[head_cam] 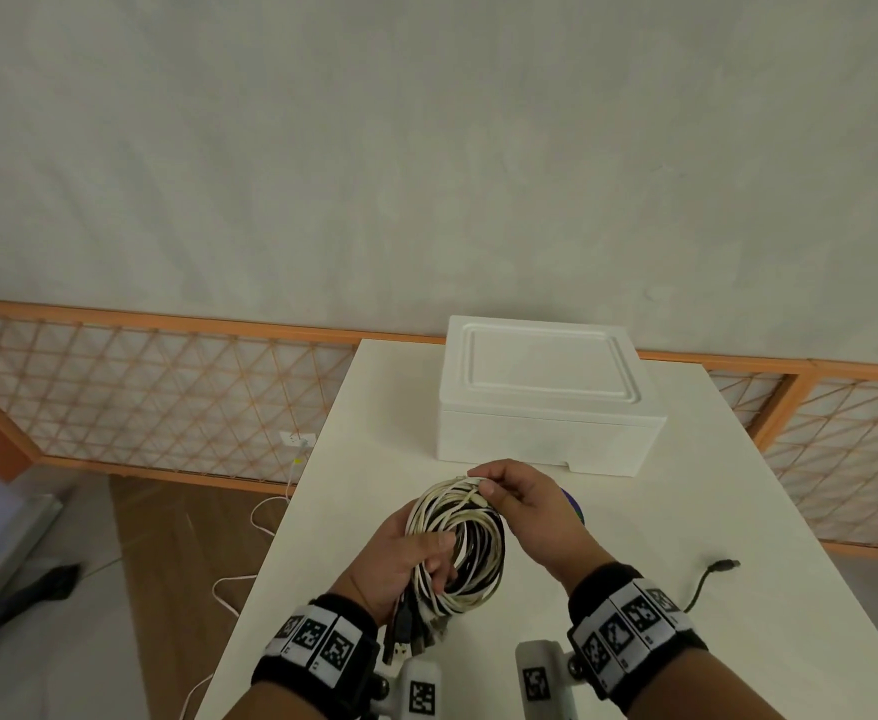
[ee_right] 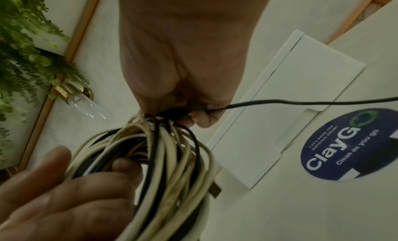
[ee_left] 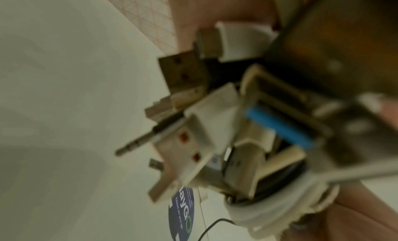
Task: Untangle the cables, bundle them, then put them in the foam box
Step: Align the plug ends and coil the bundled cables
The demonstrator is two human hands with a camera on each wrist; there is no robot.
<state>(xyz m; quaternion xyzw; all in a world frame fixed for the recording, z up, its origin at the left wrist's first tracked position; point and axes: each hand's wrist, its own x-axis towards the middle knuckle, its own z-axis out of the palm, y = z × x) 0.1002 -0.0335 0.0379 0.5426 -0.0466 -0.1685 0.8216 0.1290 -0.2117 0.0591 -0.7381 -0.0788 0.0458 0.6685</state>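
Note:
A coil of white and black cables [head_cam: 473, 543] hangs over the white table [head_cam: 634, 667], held by both hands. My left hand [head_cam: 416, 558] grips its lower left side, with a bunch of USB plugs [head_cam: 406, 636] sticking out below the palm; the left wrist view shows these plugs [ee_left: 193, 125] close up and blurred. My right hand [head_cam: 499, 485] pinches the strands at the coil's top. In the right wrist view a loose black cable [ee_right: 301, 102] runs out from the right fingertips [ee_right: 200, 120]. The white foam box [head_cam: 546, 392] stands behind the hands, its lid on.
The black cable's free end [head_cam: 707, 579] lies on the table to the right. A round blue sticker [ee_right: 349, 146] sits on the table under the right hand. An orange lattice railing [head_cam: 167, 397] runs behind. Left of the table, a white cord [head_cam: 270, 511] trails on the floor.

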